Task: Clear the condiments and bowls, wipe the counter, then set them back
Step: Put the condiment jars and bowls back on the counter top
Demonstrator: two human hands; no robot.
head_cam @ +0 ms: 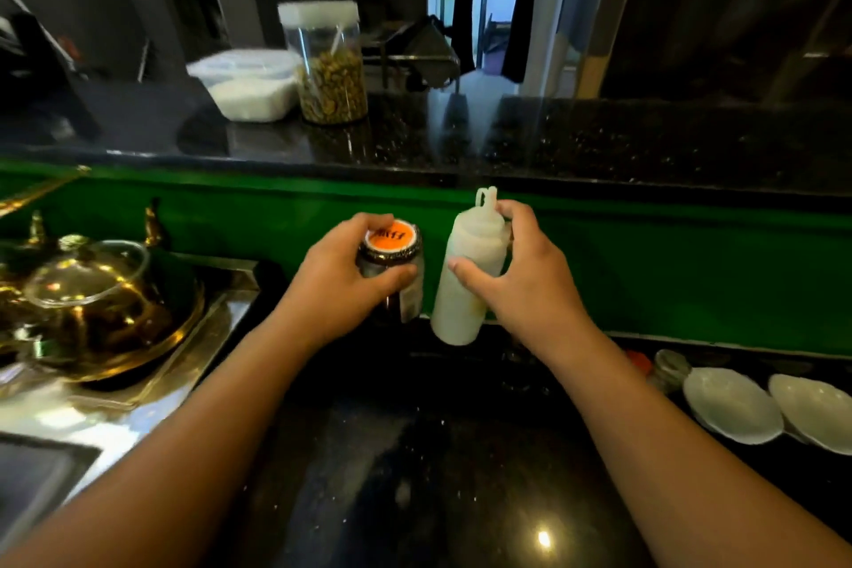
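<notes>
We are gripping two condiments at the far edge of the tabletop (415,452). Left hand (341,281) is wrapping the glass jar (392,272) below its lid: rigid, breakable, likely heavy. Right hand (521,286) is pinching the squeeze bottle (465,281) mid-body: soft, light, probably slick.

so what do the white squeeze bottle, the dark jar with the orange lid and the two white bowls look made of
White squeeze bottle: likely soft plastic, matte and translucent, with a moulded nozzle. Dark jar with the orange lid: probably glass, glossy with a paper label; the lid's material is unclear. Two white bowls: glazed ceramic or melamine, smooth and shiny.
</notes>
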